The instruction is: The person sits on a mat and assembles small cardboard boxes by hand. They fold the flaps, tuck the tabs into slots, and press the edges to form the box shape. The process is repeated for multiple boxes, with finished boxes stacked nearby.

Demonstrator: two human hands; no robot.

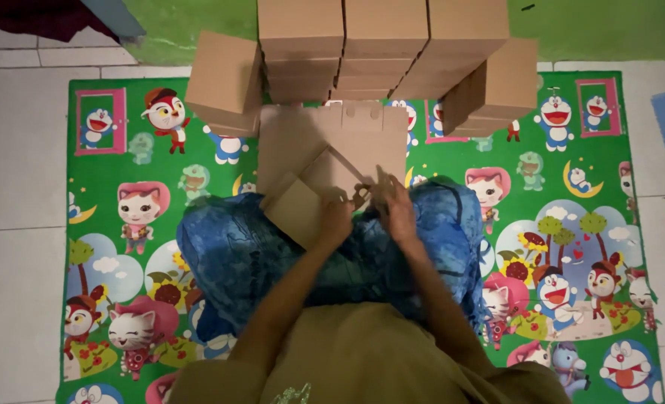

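Cardboard flap [313, 196], flat, tan, half-folded

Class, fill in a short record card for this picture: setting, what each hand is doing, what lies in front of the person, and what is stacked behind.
Setting: person seated on a green cartoon-print mat over a tiled floor
Left hand: grips a part-folded cardboard box
Right hand: pinches a flap of that box
In front: flat cardboard sheets
Behind: stacked finished boxes
Lap: blue patterned cloth
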